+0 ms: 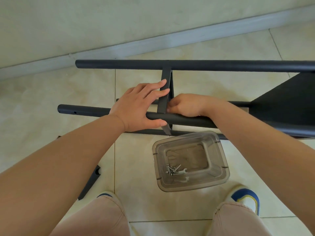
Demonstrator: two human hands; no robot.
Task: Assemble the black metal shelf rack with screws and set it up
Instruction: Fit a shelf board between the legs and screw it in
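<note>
The black metal rack lies on its side on the tiled floor, with a far tube (pixel 204 65) and a near tube (pixel 85 112) running left to right. A flat black shelf panel (pixel 165 92) stands edge-up between them. My left hand (pixel 138 106) lies over the near tube, its straight fingers pressing the panel's left face and its thumb under the tube. My right hand (pixel 185 104) sits curled against the panel's right side just above the near tube; its fingertips are hidden, so what they pinch cannot be made out. Another black shelf panel (pixel 286 103) is fixed at the right.
A clear plastic tub (pixel 219 145) stands on the floor just in front of the rack and holds several screws (pixel 171 170) and a small spanner (pixel 183 171). A loose black bar (pixel 90 183) lies by my left knee. A skirting board (pixel 153 43) and wall run behind.
</note>
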